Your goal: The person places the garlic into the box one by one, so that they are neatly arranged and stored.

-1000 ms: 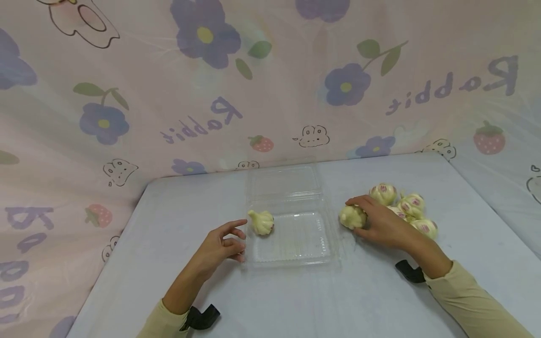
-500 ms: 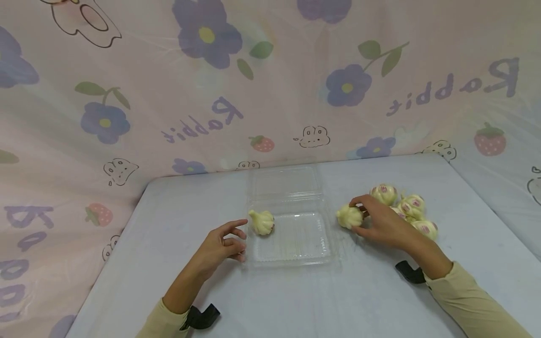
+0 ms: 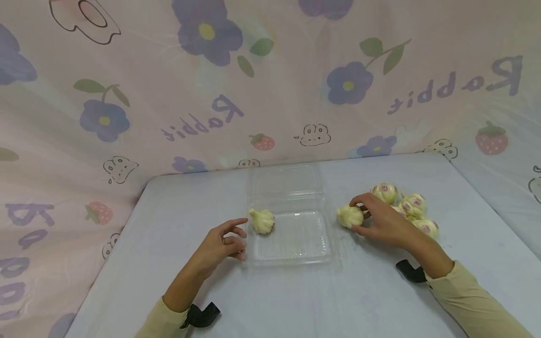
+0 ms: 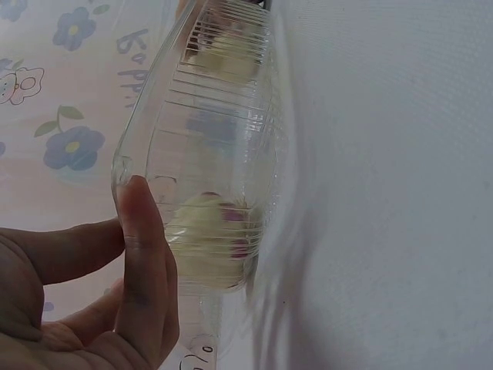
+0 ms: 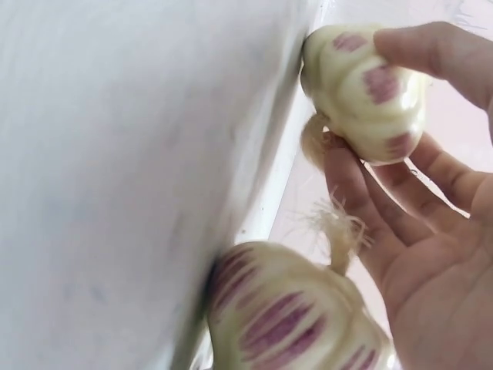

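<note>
My right hand (image 3: 386, 225) holds a pale garlic bulb (image 3: 350, 217) on the table, just right of a clear plastic container. In the right wrist view, the thumb lies on one side of that purple-marked garlic bulb (image 5: 366, 92) and fingertips on the other. My left hand (image 3: 220, 246) is at the container's left side with loosely bent fingers. One fingertip meets the clear container (image 4: 158, 154) at its rim in the left wrist view. Inside the container's left end lies another garlic bulb (image 3: 263, 221), its stem toward the upper left.
Several more garlic bulbs (image 3: 412, 205) cluster behind and beside my right hand, partly hidden by it. The container's lid (image 3: 285, 180) lies open toward the back of the white table (image 3: 190, 202). A printed curtain (image 3: 279, 84) hangs at the table's far edge.
The garlic bulb in my right hand has turned and shifted slightly left, its stem now pointing toward the container. My left hand has stayed at the container's edge.
</note>
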`<state>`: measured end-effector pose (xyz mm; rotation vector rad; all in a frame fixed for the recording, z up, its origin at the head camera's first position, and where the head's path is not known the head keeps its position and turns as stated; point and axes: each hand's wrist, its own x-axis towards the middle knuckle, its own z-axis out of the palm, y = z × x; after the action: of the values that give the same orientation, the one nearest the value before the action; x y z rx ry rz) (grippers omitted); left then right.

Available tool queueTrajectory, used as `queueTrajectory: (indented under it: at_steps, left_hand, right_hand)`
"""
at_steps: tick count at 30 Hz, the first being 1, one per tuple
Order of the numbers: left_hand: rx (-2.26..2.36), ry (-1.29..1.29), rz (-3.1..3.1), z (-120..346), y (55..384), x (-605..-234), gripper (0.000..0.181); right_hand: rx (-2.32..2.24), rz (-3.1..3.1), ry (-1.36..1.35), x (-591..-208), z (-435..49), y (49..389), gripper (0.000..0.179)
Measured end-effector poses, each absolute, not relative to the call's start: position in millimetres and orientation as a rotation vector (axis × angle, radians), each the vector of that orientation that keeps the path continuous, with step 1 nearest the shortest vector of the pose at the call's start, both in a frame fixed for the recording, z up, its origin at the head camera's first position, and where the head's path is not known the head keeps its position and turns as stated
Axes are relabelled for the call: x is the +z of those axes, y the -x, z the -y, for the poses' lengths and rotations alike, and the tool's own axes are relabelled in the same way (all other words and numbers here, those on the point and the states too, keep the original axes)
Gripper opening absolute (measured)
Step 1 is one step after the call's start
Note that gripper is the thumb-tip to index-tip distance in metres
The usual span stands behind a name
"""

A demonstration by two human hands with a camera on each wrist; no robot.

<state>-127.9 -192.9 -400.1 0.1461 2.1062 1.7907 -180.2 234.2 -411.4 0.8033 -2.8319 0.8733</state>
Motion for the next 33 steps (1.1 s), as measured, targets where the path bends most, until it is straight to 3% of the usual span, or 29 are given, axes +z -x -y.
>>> queueTrajectory:
  at_steps: [6, 14, 33]
  left_hand:
    - [1.798, -0.145, -2.098, 192, 128, -400, 0.065]
    - [1.810, -0.155, -2.091, 192, 129, -400, 0.065]
    - [1.774, -0.133, -2.116, 191, 127, -398, 0.064]
  right_hand:
    - [0.895, 2.871, -0.794, -410, -234, 178, 0.060]
    - [0.849, 2.902, -0.766, -410, -235, 177, 0.053]
    - [0.936, 2.810, -0.695, -400, -240, 177, 0.058]
